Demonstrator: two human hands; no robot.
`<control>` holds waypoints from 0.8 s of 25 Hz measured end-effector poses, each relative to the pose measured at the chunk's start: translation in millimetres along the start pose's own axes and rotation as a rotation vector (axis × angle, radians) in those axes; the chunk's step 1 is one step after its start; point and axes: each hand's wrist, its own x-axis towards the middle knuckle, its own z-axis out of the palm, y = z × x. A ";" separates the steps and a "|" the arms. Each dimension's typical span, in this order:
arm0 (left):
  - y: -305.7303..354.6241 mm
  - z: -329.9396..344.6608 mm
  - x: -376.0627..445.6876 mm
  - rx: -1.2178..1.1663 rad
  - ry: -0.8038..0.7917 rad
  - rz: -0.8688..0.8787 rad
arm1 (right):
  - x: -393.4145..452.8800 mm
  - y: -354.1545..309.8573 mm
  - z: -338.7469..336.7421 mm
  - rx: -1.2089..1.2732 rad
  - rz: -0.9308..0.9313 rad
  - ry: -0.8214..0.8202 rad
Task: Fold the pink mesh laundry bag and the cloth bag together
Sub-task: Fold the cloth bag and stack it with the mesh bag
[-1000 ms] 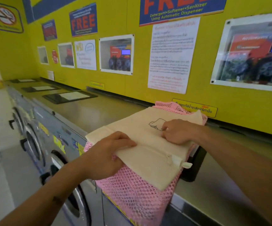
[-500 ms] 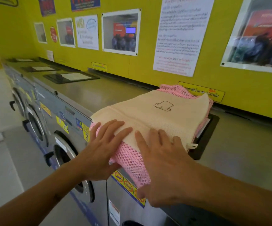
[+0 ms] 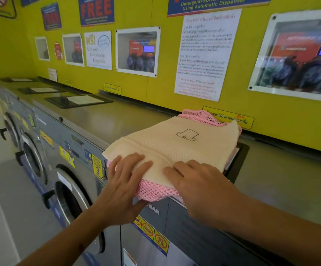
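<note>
Cream woven cloth bag [image 3: 171, 146], printed with a small line drawing, lay flat on top of the pink mesh laundry bag [image 3: 155, 191], the two stacked as one folded bundle. Pink mesh showed along the near fold and at the far corner by the wall. The bundle sat on the grey metal top [image 3: 102, 121] of a row of front-loading washing machines [image 3: 67, 191], partly over a black panel [image 3: 240, 160], with its near edge hanging just past the front lip. Behind it rose a yellow wall [image 3: 161, 81] hung with notices and posters. The left hand [image 3: 123, 187] pressed with spread, straight fingers on the near left corner, its thumb below the mesh fold. The right hand [image 3: 200, 187] lay flat, fingers straight, on the near right edge. Bare metal stretched away on both sides.
</note>
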 end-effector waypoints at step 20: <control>-65.0 -88.9 262.5 -0.307 -0.288 -0.114 | 79.0 182.5 -67.8 0.980 0.511 0.136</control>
